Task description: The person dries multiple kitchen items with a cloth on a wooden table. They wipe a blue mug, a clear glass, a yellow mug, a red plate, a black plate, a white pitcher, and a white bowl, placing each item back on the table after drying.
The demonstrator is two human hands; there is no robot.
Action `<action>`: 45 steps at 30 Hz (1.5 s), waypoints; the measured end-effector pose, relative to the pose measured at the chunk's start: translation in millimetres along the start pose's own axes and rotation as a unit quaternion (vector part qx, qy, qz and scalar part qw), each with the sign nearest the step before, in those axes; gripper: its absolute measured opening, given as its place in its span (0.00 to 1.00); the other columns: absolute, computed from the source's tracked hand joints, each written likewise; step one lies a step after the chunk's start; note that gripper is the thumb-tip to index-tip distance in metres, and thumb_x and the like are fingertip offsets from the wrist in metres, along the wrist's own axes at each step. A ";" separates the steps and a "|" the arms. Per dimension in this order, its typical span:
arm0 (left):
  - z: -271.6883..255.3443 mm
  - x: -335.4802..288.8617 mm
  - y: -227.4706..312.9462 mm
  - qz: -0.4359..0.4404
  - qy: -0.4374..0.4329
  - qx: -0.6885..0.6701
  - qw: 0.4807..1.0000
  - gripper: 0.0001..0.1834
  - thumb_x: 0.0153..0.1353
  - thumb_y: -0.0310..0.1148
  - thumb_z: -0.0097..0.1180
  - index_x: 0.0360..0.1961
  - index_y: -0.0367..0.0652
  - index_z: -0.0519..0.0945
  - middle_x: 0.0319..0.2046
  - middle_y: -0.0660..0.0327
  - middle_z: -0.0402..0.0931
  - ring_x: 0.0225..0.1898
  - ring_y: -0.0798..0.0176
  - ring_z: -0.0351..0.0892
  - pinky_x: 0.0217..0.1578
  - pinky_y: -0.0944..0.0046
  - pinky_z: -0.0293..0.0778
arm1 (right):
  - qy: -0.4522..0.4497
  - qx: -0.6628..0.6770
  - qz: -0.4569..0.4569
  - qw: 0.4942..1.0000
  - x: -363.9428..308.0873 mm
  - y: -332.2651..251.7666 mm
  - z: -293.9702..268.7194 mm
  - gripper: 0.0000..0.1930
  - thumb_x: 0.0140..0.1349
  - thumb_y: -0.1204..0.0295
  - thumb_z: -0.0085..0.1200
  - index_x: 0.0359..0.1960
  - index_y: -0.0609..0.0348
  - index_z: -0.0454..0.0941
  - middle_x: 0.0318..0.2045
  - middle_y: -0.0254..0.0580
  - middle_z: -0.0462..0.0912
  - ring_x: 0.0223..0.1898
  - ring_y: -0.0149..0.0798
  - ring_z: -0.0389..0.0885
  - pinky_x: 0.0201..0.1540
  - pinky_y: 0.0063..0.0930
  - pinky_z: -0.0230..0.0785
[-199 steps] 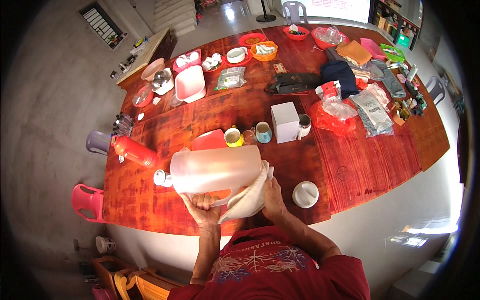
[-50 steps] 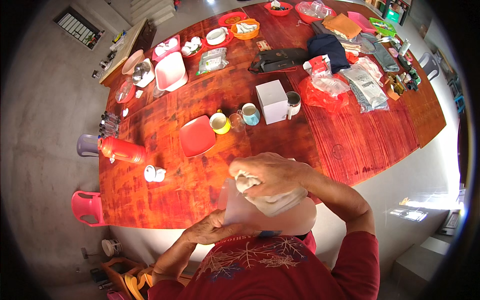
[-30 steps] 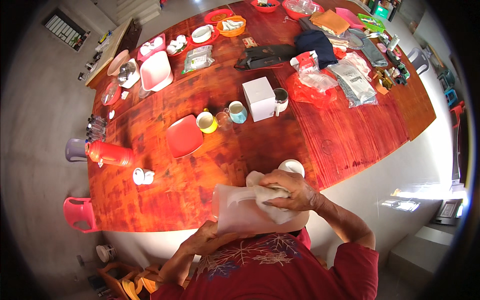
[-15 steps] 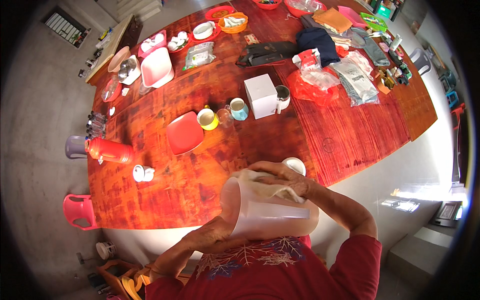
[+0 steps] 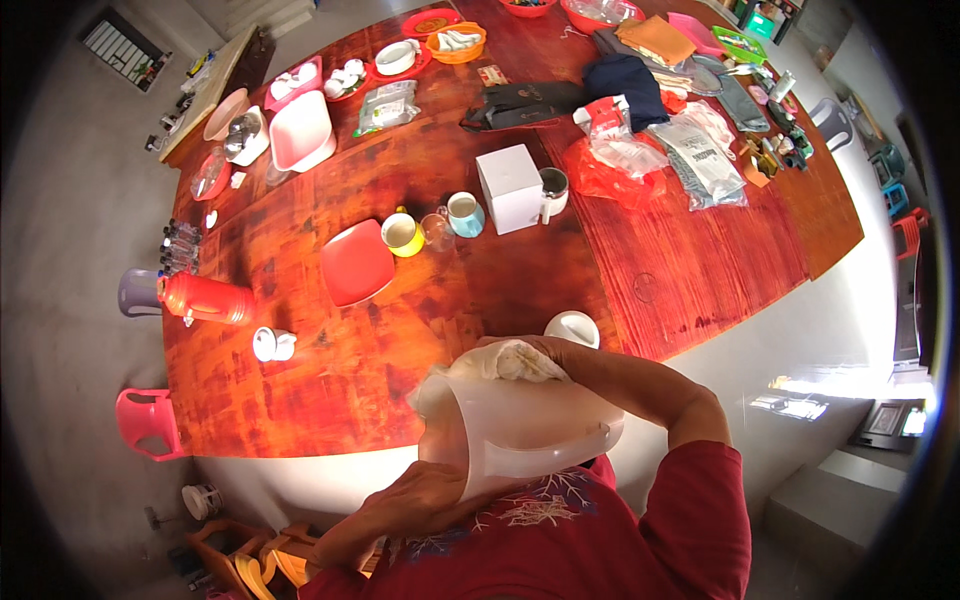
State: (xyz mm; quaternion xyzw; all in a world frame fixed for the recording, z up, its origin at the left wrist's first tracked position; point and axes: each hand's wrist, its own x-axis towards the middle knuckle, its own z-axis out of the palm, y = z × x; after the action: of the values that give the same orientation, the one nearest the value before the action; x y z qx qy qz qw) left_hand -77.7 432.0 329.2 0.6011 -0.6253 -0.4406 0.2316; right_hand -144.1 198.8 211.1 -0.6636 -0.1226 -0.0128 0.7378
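Observation:
A large translucent whitish plastic container lies tilted on its side in front of my chest, its mouth facing left. My left hand grips its rim from the lower left. A cream cloth is bunched against the upper side and over the rim's far edge. My right hand presses that cloth on the container, its fingers mostly hidden by the folds. Just beyond my right wrist, a white round cup or bowl rests at the table's near edge.
On the red-brown table are a red square plate, a yellow mug, a blue mug, a white box, a red thermos and a small white container. Bags and folded cloths lie far right.
The cloth and my right hand have moved left along the container toward its mouth, and the cloth now hangs over the rim. The container has turned slightly. My left hand keeps its hold.

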 end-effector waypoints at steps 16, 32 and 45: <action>25.0 -18.2 -25.8 -0.124 0.124 -0.246 0.953 0.13 0.60 0.31 0.57 0.47 0.48 0.79 0.34 0.58 0.81 0.34 0.67 0.79 0.36 0.67 0.73 | 0.126 -0.201 0.130 0.963 -142.5 -29.9 -7.6 0.24 0.53 0.75 0.53 0.55 0.57 0.68 0.52 0.51 0.71 0.50 0.49 0.73 0.54 0.39 0.66; 30.4 -18.9 -38.7 -0.226 0.345 -0.554 0.723 0.17 0.61 0.31 0.53 0.50 0.36 0.73 0.45 0.59 0.77 0.47 0.64 0.75 0.47 0.62 0.73 | 0.463 -0.431 0.072 0.771 -103.8 -31.7 61.5 0.23 0.55 0.77 0.48 0.55 0.65 0.66 0.53 0.59 0.67 0.52 0.60 0.67 0.55 0.47 0.62; 21.5 52.1 -132.3 -0.054 0.429 -0.706 0.561 0.25 0.69 0.45 0.37 0.62 0.43 0.62 0.56 0.56 0.67 0.56 0.58 0.68 0.55 0.57 0.68 | 0.301 -0.526 -0.175 0.776 31.7 10.7 99.4 0.21 0.43 0.67 0.59 0.44 0.51 0.78 0.48 0.39 0.70 0.49 0.45 0.68 0.50 0.42 0.63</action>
State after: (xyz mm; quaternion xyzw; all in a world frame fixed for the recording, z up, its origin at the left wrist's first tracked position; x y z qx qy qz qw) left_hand -31.8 402.8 196.1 0.3963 0.0920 -0.4430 0.7989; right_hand -127.7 302.3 215.7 -0.8776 0.0177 -0.4032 0.2585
